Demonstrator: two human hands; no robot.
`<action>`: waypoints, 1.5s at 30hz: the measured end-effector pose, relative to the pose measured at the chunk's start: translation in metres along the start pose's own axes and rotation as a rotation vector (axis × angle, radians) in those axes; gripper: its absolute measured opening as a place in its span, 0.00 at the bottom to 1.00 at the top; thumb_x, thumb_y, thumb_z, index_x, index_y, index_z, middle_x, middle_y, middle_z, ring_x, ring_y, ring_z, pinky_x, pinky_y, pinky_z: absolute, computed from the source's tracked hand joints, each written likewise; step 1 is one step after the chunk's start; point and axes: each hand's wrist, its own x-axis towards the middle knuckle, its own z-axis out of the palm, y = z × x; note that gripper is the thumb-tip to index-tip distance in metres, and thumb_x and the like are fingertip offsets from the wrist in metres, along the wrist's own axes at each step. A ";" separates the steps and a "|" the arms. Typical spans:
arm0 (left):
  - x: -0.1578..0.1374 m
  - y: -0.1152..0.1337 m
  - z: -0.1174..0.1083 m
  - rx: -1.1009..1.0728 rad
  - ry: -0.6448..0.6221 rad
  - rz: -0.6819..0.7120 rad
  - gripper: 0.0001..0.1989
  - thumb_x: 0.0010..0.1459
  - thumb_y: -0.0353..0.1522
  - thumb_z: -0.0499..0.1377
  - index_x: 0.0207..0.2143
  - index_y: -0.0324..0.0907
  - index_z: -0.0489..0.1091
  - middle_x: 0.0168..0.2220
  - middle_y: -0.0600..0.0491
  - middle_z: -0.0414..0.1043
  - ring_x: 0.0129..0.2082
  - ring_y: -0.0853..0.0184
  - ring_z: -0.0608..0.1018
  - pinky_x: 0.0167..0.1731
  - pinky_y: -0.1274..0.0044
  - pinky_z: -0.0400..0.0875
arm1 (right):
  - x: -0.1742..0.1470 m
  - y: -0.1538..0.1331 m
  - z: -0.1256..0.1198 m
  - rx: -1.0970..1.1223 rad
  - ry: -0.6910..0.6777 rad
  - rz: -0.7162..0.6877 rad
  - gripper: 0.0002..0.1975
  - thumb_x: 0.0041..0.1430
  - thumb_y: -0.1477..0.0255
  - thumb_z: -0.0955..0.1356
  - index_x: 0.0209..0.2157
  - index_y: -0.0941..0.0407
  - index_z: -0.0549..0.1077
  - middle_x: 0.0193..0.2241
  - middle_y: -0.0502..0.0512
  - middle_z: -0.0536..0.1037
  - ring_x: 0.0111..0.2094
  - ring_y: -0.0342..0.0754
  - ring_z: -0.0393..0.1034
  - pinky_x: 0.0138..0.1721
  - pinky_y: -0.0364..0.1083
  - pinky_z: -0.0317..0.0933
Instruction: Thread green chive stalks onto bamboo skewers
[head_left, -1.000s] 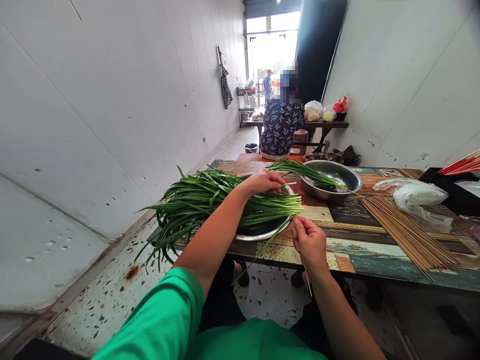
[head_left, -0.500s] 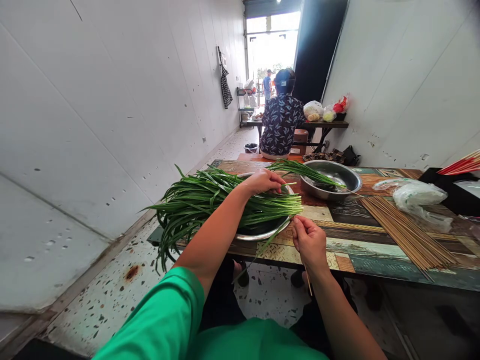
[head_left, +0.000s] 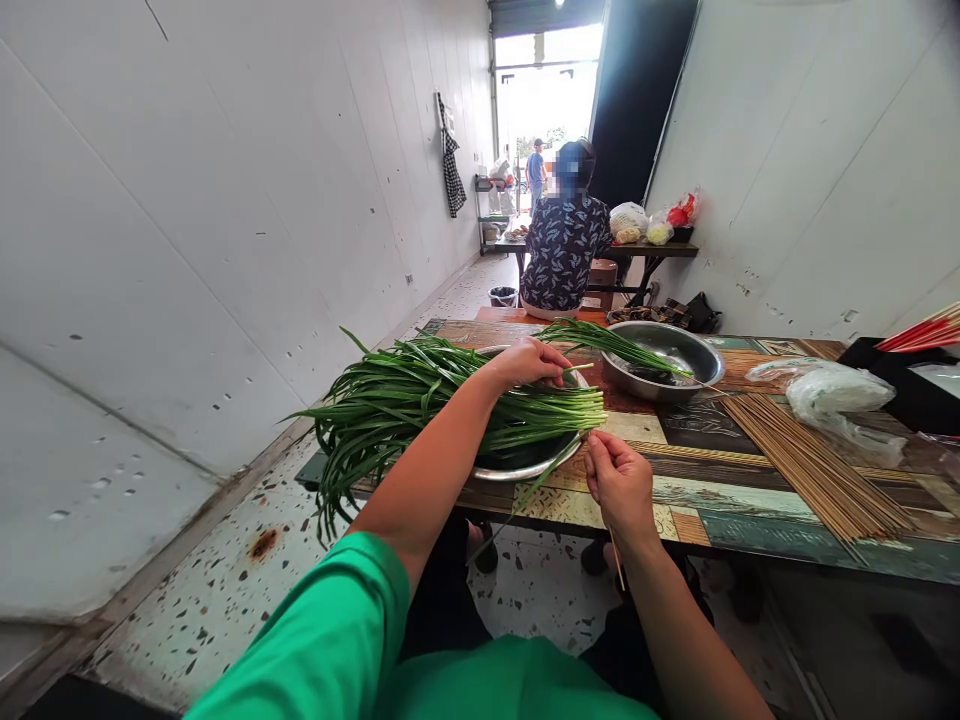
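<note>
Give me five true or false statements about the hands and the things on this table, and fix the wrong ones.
1. The right hand grips a thin skewer. True.
2. The left hand hangs below the table. False: it is over the heaped greens, pinching a stalk.
3. A smaller bunch of greens rests on the farther bowl. True.
4. The plastic bag lies inside that bowl. False: it lies on the table.
5. The pile of skewers lies on the table. True.
</note>
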 end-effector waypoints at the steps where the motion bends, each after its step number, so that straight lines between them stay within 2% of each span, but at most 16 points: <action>1: 0.000 0.000 0.000 -0.003 0.002 -0.006 0.13 0.53 0.23 0.58 0.40 0.33 0.77 0.24 0.53 0.77 0.23 0.76 0.72 0.29 0.82 0.70 | 0.000 0.000 0.000 -0.004 -0.002 -0.004 0.22 0.46 0.55 0.73 0.33 0.59 0.73 0.14 0.41 0.61 0.12 0.35 0.47 0.11 0.39 0.39; 16: 0.003 -0.006 -0.003 0.094 -0.022 0.083 0.15 0.51 0.28 0.59 0.41 0.36 0.78 0.27 0.52 0.78 0.25 0.74 0.73 0.30 0.81 0.68 | 0.001 0.008 -0.004 -0.022 -0.025 -0.025 0.20 0.49 0.55 0.72 0.32 0.59 0.73 0.15 0.42 0.61 0.13 0.35 0.48 0.12 0.38 0.41; 26: -0.001 -0.001 -0.003 0.126 -0.067 0.150 0.14 0.52 0.27 0.59 0.40 0.36 0.79 0.29 0.51 0.79 0.24 0.75 0.72 0.28 0.81 0.67 | 0.001 0.009 -0.002 0.009 -0.016 -0.021 0.20 0.49 0.56 0.72 0.33 0.59 0.73 0.15 0.41 0.61 0.13 0.34 0.47 0.11 0.38 0.41; 35: -0.001 -0.001 -0.004 0.248 -0.110 0.238 0.14 0.54 0.28 0.58 0.42 0.39 0.78 0.33 0.52 0.80 0.30 0.72 0.77 0.35 0.81 0.70 | -0.003 0.006 0.000 0.007 0.004 -0.016 0.21 0.48 0.55 0.72 0.34 0.59 0.72 0.14 0.41 0.59 0.13 0.35 0.48 0.11 0.38 0.41; 41: -0.008 0.008 -0.008 0.367 -0.196 0.285 0.13 0.55 0.29 0.58 0.42 0.43 0.79 0.43 0.55 0.79 0.40 0.71 0.78 0.45 0.81 0.68 | -0.001 0.007 -0.002 -0.111 0.000 -0.093 0.19 0.53 0.56 0.69 0.34 0.59 0.73 0.15 0.42 0.61 0.14 0.36 0.50 0.13 0.39 0.46; 45: -0.008 0.015 -0.017 0.541 -0.275 0.222 0.16 0.56 0.27 0.56 0.44 0.47 0.78 0.42 0.58 0.79 0.39 0.73 0.77 0.44 0.83 0.67 | -0.005 0.015 -0.009 -0.423 0.046 -0.310 0.17 0.59 0.59 0.65 0.37 0.59 0.76 0.17 0.47 0.69 0.18 0.40 0.60 0.18 0.40 0.55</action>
